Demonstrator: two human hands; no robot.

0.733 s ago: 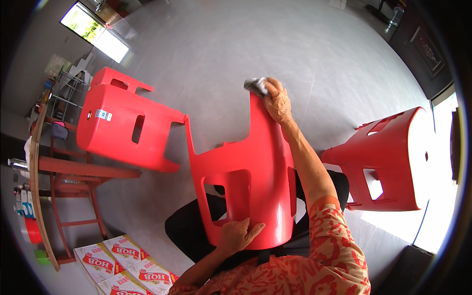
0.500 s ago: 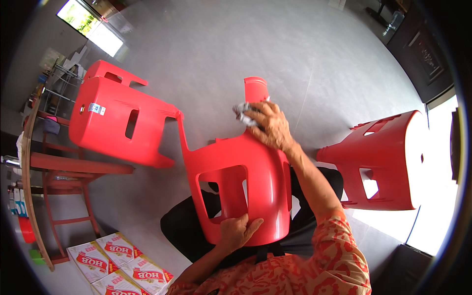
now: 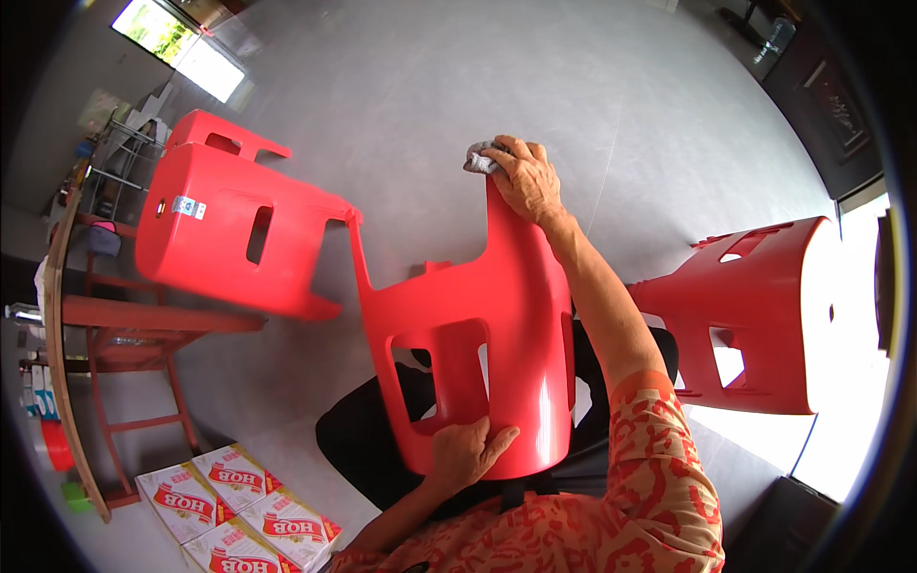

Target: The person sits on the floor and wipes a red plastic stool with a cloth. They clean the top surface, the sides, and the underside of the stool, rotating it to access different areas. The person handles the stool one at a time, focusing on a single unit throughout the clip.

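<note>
A red plastic stool (image 3: pixel 449 301) lies on its side across my lap, its legs pointing away from me. With my left hand (image 3: pixel 466 453) I grip its near end, fingers through the side cutout and thumb on the outer face. My right hand (image 3: pixel 527 179) is at the tip of the far right leg, closed on a crumpled grey cloth (image 3: pixel 483 158). The cloth presses against that leg's end; part of it is hidden under my fingers.
Another red stool (image 3: pixel 224 224) lies on its side at the left, a further one (image 3: pixel 755 315) at the right. A wooden table (image 3: pixel 59 382) and red chair (image 3: pixel 143 425) stand at the left edge. Printed cartons (image 3: pixel 234 506) sit at lower left. A dark door (image 3: pixel 821 105) is at upper right.
My right hand has moved farther away along the stool's leg to its tip, taking the cloth with it. My left hand keeps its hold on the near end.
</note>
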